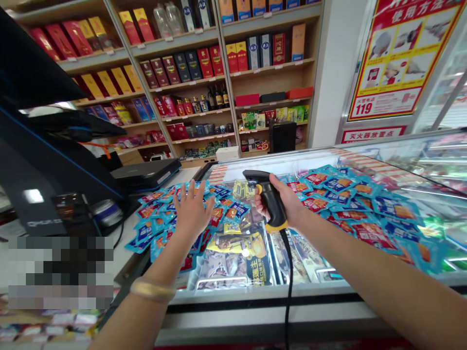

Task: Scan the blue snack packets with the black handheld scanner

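Observation:
My right hand (282,201) grips a black and yellow barcode scanner (273,201) by its handle, with the nose pointing left. A black cable runs from its base toward the front edge. My left hand (193,206), fingers spread, hovers over or rests on a left heap of small blue and red snack packets (146,228); contact cannot be made out. A gold bangle (152,290) circles the left wrist. Another heap of similar snack packets (365,204) lies right of the scanner. Between the heaps are a few small yellow packets (241,189).
The packets lie on the glass top of a chest freezer (310,288), with bagged frozen food (233,262) beneath. A dark checkout terminal (44,160) and a flat black device (146,172) stand left. Shelves of boxes (193,65) fill the back; a fire-safety poster (401,63) hangs right.

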